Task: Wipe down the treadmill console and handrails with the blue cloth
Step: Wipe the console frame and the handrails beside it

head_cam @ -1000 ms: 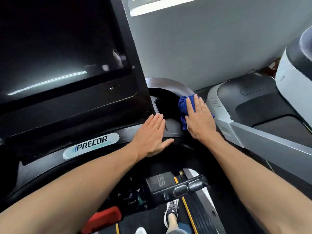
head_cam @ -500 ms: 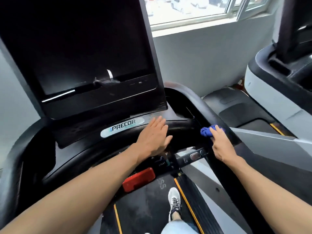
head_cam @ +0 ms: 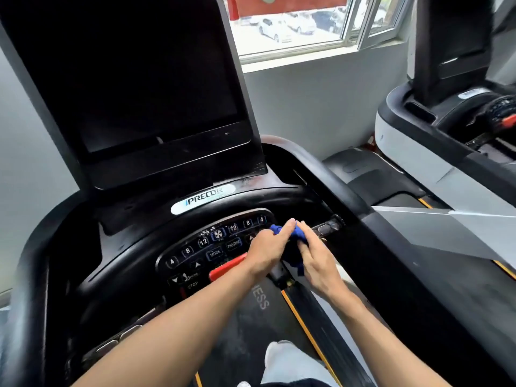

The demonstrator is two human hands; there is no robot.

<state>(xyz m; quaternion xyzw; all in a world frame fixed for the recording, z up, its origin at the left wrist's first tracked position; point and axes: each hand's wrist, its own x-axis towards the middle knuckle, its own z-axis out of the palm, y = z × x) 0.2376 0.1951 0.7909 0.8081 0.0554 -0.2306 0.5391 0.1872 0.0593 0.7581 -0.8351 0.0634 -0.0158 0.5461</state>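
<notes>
Beside window [head_cam: 290, 26], black treadmill console [head_cam: 217, 244]

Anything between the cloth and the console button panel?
Nothing visible. Both the left hand and right hand hold the blue cloth just at the right end of the button panel, with no object between them.

Head cam, looks down, near console [head_cam: 217, 244].
</notes>
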